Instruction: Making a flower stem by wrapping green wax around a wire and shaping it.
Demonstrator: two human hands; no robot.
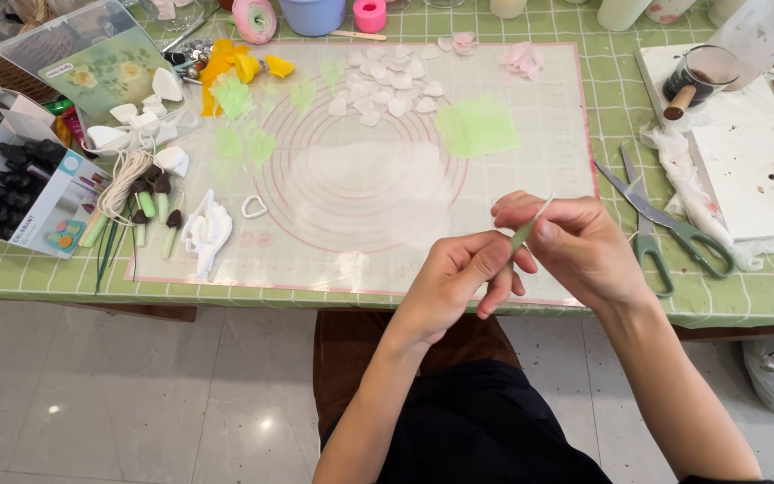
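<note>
Surface: a green checked tablecloth (745,305) covered the table, with a translucent work mat (494,260) printed with red circles on it; pale glossy floor tiles (136,403) lay below.
Hands: the left hand (459,282) and right hand (575,242) met at the mat's near edge, both pinching a thin green-wrapped wire (530,224).
Materials: white petal cutouts (387,90), a soft green sheet (477,125), and green-handled scissors (674,229) at right.
Hard to see: the wire's lower end was hidden between the fingers; far containers were cut off.
</note>
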